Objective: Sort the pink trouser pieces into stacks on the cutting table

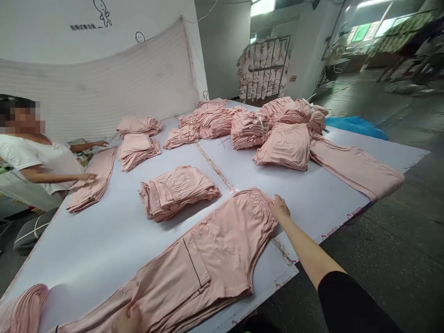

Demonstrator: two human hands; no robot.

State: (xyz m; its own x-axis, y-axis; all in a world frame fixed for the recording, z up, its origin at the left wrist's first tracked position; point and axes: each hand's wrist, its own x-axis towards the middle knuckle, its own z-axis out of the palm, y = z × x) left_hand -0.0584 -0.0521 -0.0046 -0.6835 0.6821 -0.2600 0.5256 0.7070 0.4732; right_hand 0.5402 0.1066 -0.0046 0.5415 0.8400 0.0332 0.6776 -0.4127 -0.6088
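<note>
A pair of pink trousers [225,236] lies spread on the white table near me. Its elastic waistband is toward the far right, and a side pocket with a dark trim line faces up. My right hand [280,209] is closed on the end of the waistband, thumb on top. Down at the bottom edge of the view, my left hand [127,319] pinches the fabric of a leg; it is slightly blurred and partly cut off. Just beyond the trousers sits a folded stack of pink trousers [178,192].
Several pink garment piles [249,129] stand along the table's far side. Another pair of trousers [357,166] hangs over the right edge. At left, a co-worker [38,157] handles pink pieces [97,178]. More folded fabric [27,307] lies at the near left corner.
</note>
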